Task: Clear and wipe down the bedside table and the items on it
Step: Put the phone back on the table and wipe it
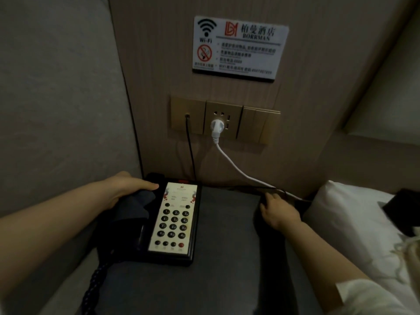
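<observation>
Left hand (pixel 127 189) presses a soft dark-grey cloth (pixel 138 205) onto the glossy black rectangular telephone (pixel 175 223) at nine o'clock; right hand (pixel 279 210), its grip hidden, rests on the matte grey desk (pixel 222 235) at three o'clock.

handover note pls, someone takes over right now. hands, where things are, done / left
Left hand: holds a dark cloth against the telephone, over its handset side.
Right hand: fingers over the right edge of the bedside table; too dark to tell if it grips anything.
Telephone sits at the table's left, black cord and white plug in the wall sockets.
Done: cannot tell from this view.
Left: finish the phone, then wipe the tabletop.
</observation>
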Demonstrator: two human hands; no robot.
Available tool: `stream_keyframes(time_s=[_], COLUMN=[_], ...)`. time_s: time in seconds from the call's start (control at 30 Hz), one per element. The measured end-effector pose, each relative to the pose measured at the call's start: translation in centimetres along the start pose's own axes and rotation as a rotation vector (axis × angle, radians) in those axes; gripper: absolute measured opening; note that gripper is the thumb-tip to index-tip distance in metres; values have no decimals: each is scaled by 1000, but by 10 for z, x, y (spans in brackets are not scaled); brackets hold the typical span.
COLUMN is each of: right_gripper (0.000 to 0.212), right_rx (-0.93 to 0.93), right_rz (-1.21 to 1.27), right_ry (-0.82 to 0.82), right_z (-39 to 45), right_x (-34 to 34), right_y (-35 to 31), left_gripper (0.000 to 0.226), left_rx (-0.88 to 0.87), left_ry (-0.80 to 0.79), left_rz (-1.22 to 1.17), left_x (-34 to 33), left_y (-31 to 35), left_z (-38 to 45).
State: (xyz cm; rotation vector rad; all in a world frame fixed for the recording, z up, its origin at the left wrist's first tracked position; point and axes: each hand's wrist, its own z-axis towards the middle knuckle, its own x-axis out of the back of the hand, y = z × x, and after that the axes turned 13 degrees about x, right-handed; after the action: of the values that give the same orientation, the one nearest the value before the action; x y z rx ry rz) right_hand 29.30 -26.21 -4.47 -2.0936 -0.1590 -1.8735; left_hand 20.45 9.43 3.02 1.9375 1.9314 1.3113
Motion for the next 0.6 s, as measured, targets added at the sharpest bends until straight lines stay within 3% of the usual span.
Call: stream_keyframes(time_s=[0.07, 0.1, 0.27, 0.4, 0.5, 0.6], right_gripper=[43, 48, 53, 62, 59, 41], right_rx=[12, 13, 21, -9, -5, 19], right_rz=[-135, -184, -133, -68, -125, -150], right_ry=[253, 283, 221, 164, 262, 368], right_z=[-2, -2, 6, 6, 4, 2], right_x=[-3, -3, -7, -18, -24, -23], right_y=[2, 3, 12, 13, 10, 9], left_gripper=[77, 76, 82, 67, 67, 66], left_rx=[0, -3, 0, 3, -1, -15], left_ry=[0, 5, 26, 22, 18, 22], left_rz=[-3, -9, -21, -53, -82, -103], left_x=[0, 0, 0, -1, -2, -6], left_y=[0, 1, 0, -1, 1, 4], left_z=[2, 3, 10, 13, 10, 6])
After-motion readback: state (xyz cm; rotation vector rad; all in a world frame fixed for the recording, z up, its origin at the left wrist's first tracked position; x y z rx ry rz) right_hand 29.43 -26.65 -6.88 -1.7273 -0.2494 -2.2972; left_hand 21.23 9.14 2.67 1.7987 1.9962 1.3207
